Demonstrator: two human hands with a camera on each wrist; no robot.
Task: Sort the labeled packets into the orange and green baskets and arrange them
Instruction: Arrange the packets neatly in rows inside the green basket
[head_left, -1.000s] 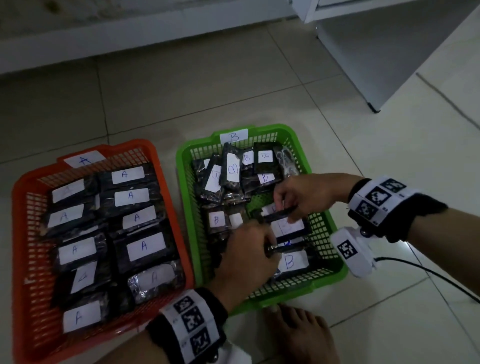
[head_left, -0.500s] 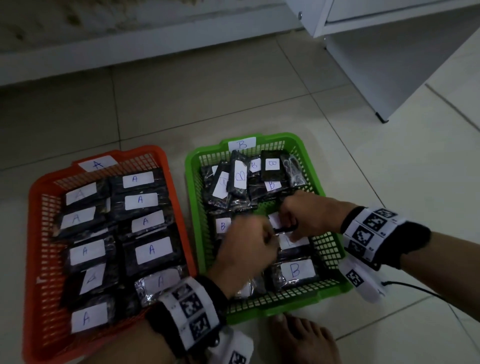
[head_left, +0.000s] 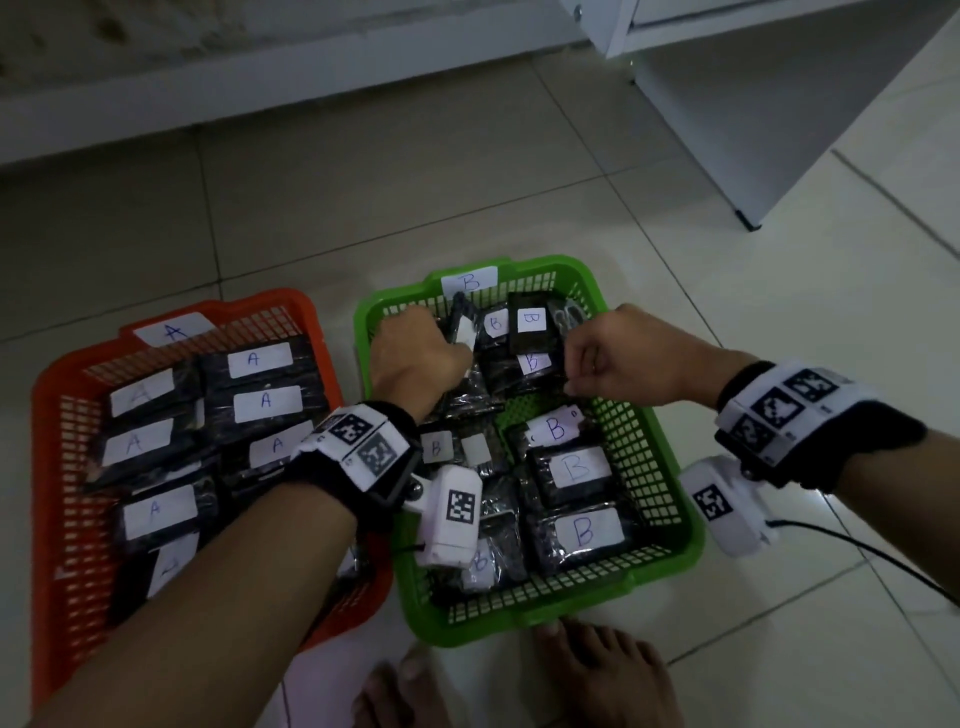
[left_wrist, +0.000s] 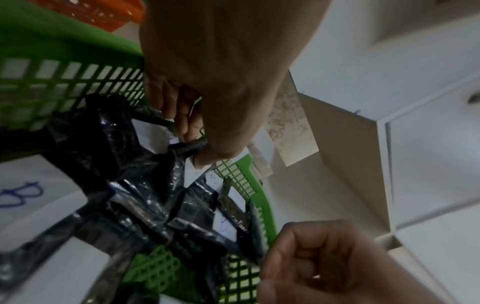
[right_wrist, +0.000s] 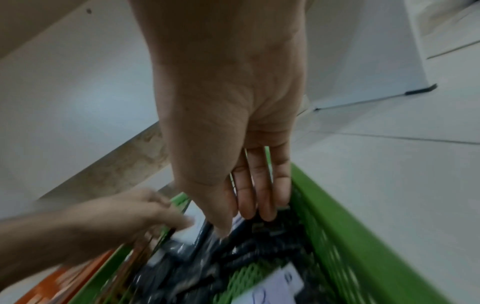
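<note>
Both hands have moved from the middle of the green basket (head_left: 670, 499) to its far end since the earlier frame; the left hand (head_left: 415, 358) now sits at the far left corner, fingers curled and pinching the top edge of an upright black packet (head_left: 464, 325) with a white label; the right hand (head_left: 618, 358) is at the far right, fingers bent down onto the leaning packets there, though whether it actually grips one cannot be told.

Risks, as judgement: the far row stands on edge and leans, so pulling one packet could tip its neighbours flat; the glossy wrappers look slippery, so a thin pinch may slide off; loose paper labels could peel or crease under the fingers.

Counts: two baskets, the orange basket (head_left: 52, 441) on the left and the green one on the right, each with one tag on its far rim, A and B; about eight A-labelled packets (head_left: 260, 364) show in the orange basket, some hidden under the left forearm; roughly nine B-labelled packets (head_left: 587, 532) show in the green one, the exact number unclear; two bare feet (head_left: 597, 670) sit near the green basket's near edge.
</note>
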